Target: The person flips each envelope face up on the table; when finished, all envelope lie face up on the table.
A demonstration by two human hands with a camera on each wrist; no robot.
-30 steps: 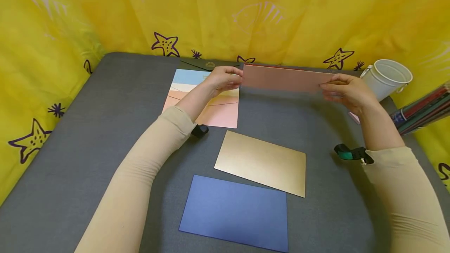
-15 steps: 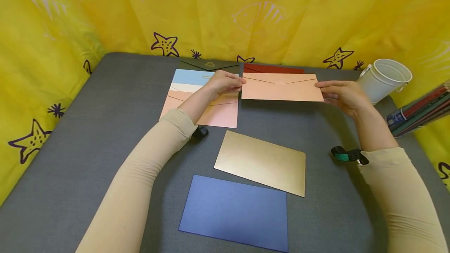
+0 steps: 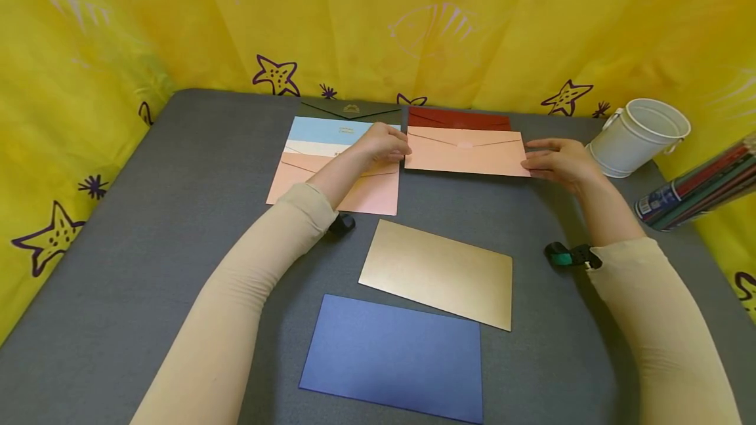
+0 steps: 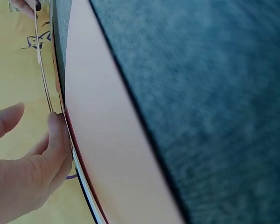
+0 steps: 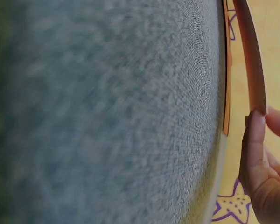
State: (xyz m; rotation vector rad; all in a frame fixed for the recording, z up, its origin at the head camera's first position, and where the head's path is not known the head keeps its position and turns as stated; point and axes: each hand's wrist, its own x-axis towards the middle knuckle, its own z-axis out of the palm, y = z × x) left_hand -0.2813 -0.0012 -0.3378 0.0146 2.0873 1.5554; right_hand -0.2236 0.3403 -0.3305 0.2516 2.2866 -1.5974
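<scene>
A peach envelope [image 3: 466,153], flap side up, is tilted slightly above the table, overlapping a red envelope [image 3: 461,119] behind it. My right hand [image 3: 561,161] pinches its right end between thumb and fingers; in the right wrist view the envelope [image 5: 254,60] stands apart from the tabletop. At its left end, my left hand [image 3: 380,143] touches the edge with its fingertips, and the left wrist view shows the thumb [image 4: 8,122] spread away from them. Beneath the left hand lies an overlapping column of envelopes: dark green [image 3: 331,109], light blue [image 3: 319,128], white, peach and pink [image 3: 372,199].
A gold envelope [image 3: 440,274] and a blue envelope [image 3: 392,359] lie nearer on the grey table [image 3: 177,215]. A white bucket [image 3: 634,140] and a clear holder of long dark sticks [image 3: 691,189] stand at right. A yellow curtain [image 3: 354,18] hangs behind.
The peach envelope has tipped from near upright to flap side up and come down and nearer, uncovering part of the red envelope. My right hand has shifted left and nearer with it.
</scene>
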